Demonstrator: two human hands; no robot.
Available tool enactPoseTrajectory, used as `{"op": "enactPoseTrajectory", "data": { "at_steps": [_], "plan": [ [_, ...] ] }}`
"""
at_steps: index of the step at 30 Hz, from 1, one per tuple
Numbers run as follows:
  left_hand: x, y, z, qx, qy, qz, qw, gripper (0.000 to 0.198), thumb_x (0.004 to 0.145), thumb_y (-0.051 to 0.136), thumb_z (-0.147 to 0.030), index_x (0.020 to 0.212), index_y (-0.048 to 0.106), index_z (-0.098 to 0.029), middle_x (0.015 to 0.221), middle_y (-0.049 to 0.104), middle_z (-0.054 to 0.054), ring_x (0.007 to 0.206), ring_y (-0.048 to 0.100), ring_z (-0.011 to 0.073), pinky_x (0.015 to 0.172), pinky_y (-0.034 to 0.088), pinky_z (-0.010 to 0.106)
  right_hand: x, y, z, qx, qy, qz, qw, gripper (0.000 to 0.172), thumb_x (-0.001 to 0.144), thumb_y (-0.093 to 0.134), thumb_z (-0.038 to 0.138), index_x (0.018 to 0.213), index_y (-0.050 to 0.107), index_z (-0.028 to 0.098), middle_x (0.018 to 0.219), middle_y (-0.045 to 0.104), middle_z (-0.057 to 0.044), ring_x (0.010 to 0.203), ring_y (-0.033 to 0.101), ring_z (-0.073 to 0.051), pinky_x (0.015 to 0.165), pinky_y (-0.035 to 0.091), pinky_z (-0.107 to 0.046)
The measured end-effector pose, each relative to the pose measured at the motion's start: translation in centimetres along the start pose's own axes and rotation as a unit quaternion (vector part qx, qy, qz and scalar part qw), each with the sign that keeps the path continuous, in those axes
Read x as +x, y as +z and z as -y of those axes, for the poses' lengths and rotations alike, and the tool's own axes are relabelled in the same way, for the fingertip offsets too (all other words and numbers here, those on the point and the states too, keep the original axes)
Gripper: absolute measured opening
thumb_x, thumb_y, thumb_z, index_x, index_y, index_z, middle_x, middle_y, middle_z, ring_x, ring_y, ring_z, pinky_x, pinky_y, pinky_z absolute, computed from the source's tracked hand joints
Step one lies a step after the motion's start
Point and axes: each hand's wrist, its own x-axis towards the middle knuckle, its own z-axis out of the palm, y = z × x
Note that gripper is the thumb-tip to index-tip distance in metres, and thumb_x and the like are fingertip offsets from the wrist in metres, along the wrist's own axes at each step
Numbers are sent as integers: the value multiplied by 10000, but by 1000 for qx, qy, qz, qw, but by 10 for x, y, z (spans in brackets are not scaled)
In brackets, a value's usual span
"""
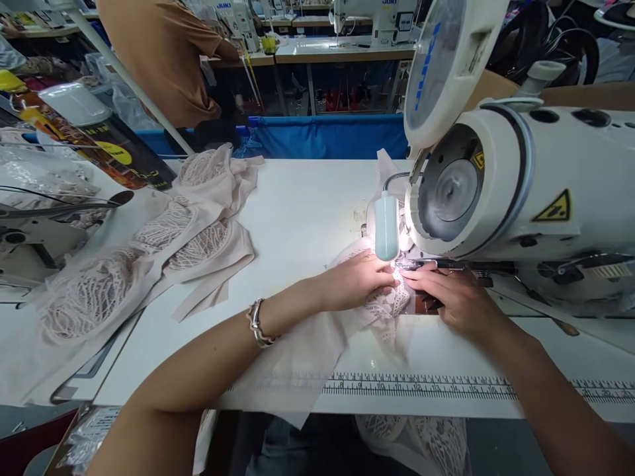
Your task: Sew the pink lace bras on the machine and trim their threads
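Pale pink lace fabric [385, 305] lies under the head of a white sewing machine [501, 178], lit by a small lamp [387, 226]. My left hand [358, 280] presses and gathers the lace from the left, fingers bent close together near the needle area. From the right, my right hand [449, 294] reaches in, its fingertips closed at the lace's edge beside the presser foot. A dark object shows under that palm; I cannot make out what it is. Sheer fabric [292, 363] trails from the lace beneath my left forearm. The lamp hides the needle.
Several lace-and-mesh pieces [173, 231] are piled on the left. A spray can [112, 135] leans behind them. A printed ruler [421, 385] runs along the front edge of the table [307, 198]. More lace [417, 439] hangs below it. A person [159, 59] sits beyond.
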Motion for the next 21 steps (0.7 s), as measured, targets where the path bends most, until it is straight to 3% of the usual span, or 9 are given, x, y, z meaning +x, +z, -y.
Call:
{"op": "enactPoseTrajectory", "data": {
  "at_steps": [6,9,14,21],
  "plan": [
    [3,1,-1,65,38,-5,997,334,1007,336,-41,930,644,-141,965,668,92,842,573,178,788,449,328,1,-2,-1,2,-22,-2,1000,667,721,379,-76,1195,701,267,1209,737,0,1094,683,-236,956,541,-412],
    [3,-2,-2,90,49,-2,995,345,986,318,-6,869,617,-135,865,653,73,764,546,164,740,435,311,2,-4,0,17,-44,-15,999,665,720,379,-86,1182,705,264,1172,750,1,1092,684,-226,963,538,-399],
    [3,-5,-4,137,33,-21,990,345,1003,299,-41,1008,628,-144,845,638,65,621,450,142,692,419,321,4,-2,1,26,-21,-12,999,728,708,393,-81,1279,666,279,1238,725,2,1120,676,-235,971,541,-408],
    [2,4,-5,151,35,-29,988,326,1006,305,-53,1059,615,-138,899,646,86,735,541,166,686,429,326,9,-3,6,20,-56,-40,997,635,753,389,-96,1194,676,258,1156,753,-12,1069,687,-222,908,554,-384]
  ]
}}
